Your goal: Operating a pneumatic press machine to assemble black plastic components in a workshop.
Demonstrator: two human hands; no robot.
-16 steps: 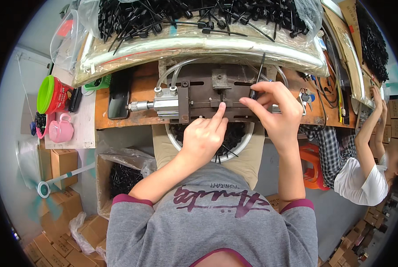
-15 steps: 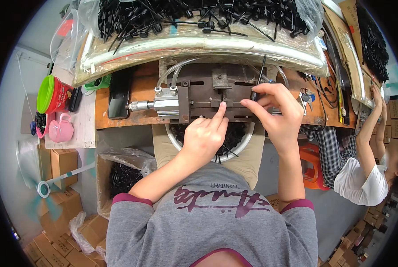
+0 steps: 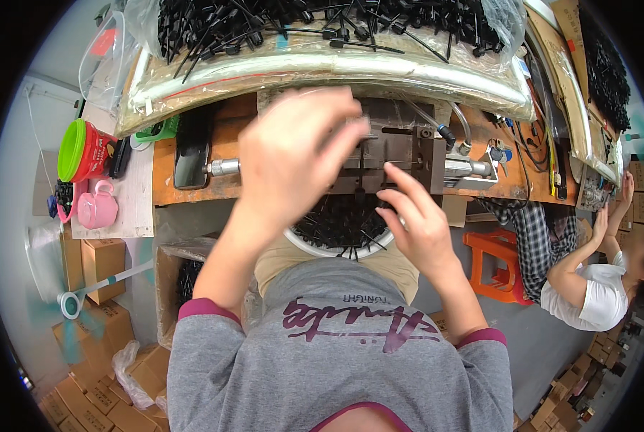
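The scene is lit evenly and brightly from above; only soft, short shadows are cast below the orange workbench [image 3: 192, 189]. Glare is seen along the clear plastic sheet [image 3: 322, 68] just behind the workbench. The left hand [image 3: 293, 155], raised over the workbench, is smeared by motion blur. Straight edges are bent toward the rim, and the corners are blacked out.
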